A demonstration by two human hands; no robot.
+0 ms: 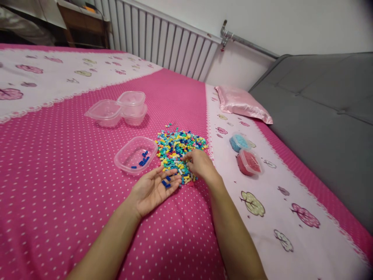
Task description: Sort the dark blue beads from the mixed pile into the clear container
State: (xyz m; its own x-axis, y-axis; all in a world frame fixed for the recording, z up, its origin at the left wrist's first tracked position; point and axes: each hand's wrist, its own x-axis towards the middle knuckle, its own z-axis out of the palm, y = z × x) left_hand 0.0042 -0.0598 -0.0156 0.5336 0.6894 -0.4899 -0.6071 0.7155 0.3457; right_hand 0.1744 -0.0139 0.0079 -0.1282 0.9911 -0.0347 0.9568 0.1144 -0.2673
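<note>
No readable text (patterns only).

A heap of small plastic pieces in blue, yellow, green and white lies loose on the pink dotted bed cover, spread low rather than stacked. A few dark blue pieces rest in the upturned palm of the left hand, just beside the heap's near edge. The right hand touches the heap's near side.

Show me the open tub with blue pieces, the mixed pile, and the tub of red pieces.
open tub (126,156): head view, bare floor, left part.
mixed pile (177,146): head view, middle of the heap.
tub of red pieces (246,170): head view, near side wall.
</note>
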